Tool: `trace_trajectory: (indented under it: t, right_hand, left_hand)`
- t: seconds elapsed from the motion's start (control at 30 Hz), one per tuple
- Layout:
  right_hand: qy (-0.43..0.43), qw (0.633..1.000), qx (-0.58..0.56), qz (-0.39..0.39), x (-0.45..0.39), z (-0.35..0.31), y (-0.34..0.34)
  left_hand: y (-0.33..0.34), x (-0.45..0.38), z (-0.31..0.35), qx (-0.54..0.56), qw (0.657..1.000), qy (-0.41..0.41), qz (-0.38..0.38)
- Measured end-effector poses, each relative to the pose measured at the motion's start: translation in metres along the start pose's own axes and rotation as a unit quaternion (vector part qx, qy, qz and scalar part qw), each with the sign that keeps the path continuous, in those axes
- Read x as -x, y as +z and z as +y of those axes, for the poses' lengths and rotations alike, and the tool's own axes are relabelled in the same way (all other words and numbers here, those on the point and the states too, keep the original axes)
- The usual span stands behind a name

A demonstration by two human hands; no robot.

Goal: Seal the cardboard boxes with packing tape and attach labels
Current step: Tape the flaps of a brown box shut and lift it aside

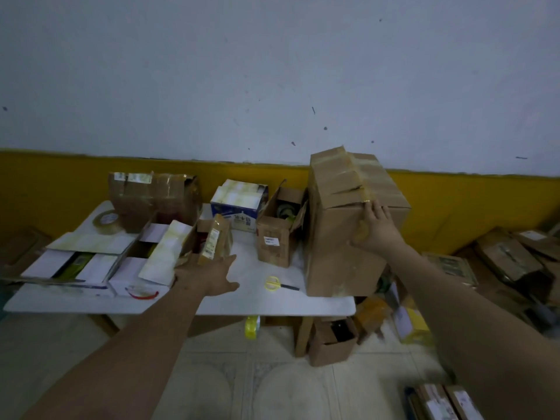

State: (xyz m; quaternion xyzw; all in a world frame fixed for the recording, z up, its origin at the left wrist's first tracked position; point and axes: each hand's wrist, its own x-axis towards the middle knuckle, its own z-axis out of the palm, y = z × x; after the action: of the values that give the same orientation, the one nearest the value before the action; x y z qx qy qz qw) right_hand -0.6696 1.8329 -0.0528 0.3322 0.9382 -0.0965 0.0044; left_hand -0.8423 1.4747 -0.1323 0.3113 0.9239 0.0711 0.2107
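A tall cardboard box [339,237] stands on end at the right of the white table [272,306], its upper face crossed with clear tape strips. My right hand [375,230] lies flat against the box's front near the top edge, fingers straight and pointing up. My left hand [209,277] reaches over the table with fingers spread, just below a small tan packet-like box [215,239]; I cannot tell whether it touches it. A roll of clear packing tape [106,221] lies at the table's back left. Yellow-handled scissors [274,282] lie between my hands.
Open white cartons [91,265] fill the table's left side. A small open cardboard box [277,237] and a blue-and-white carton [239,204] stand behind. A yellow tape roll [252,327] hangs under the table's front edge. More boxes [509,259] are piled on the floor at right.
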Motion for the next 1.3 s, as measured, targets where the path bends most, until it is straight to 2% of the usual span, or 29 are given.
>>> trace_trajectory:
  t: [0.2,0.4,0.57,0.8,0.93,1.1,1.2,1.3]
  right_hand:
    - [-0.05,0.999,0.007,0.005,-0.04,0.004,0.004]
    - [-0.067,0.997,0.024,0.023,-0.068,0.005,0.013]
    - [-0.059,0.994,0.018,0.095,-0.067,0.0,0.037]
    - [-0.016,0.99,-0.014,0.142,-0.058,-0.03,0.073]
    - [0.017,0.996,-0.047,0.077,-0.022,-0.072,0.129]
    - [-0.012,0.996,-0.063,-0.064,0.015,-0.119,0.221]
    - [0.032,0.981,-0.114,-0.155,0.021,-0.141,0.265]
    - [0.101,0.95,-0.186,-0.23,0.029,-0.157,0.312]
  left_hand:
    - [-0.002,-0.047,0.057,0.021,1.0,0.005,-0.02]
    - [-0.011,-0.082,0.092,0.04,0.998,0.013,0.04]
    - [-0.006,-0.096,0.083,0.041,0.997,0.011,0.063]
    - [0.0,-0.107,0.028,0.069,0.997,0.016,0.03]
    - [0.015,-0.103,-0.006,0.145,0.989,0.029,0.024]
    - [0.079,-0.09,-0.048,0.194,0.98,-0.029,-0.016]
    - [0.124,-0.087,-0.064,0.216,0.973,-0.073,-0.034]
    - [0.168,-0.089,-0.073,0.247,0.96,-0.126,-0.047]
